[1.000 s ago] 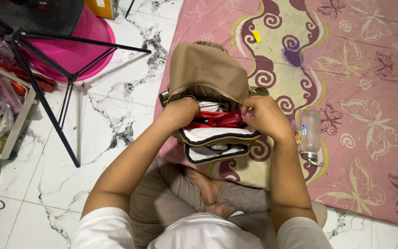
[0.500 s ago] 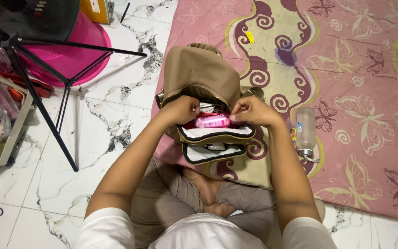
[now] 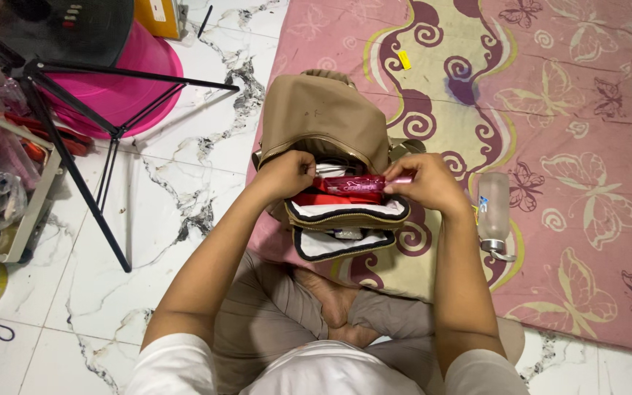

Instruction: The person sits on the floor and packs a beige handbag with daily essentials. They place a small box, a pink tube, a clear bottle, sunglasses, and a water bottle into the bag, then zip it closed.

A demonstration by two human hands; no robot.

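Head view, reading everything off the tan backpack: left of it stand a tripod and pink tub. Our left hand pinches its open rim; our right hand grips a red packet, half inside. Right lies a bottle.
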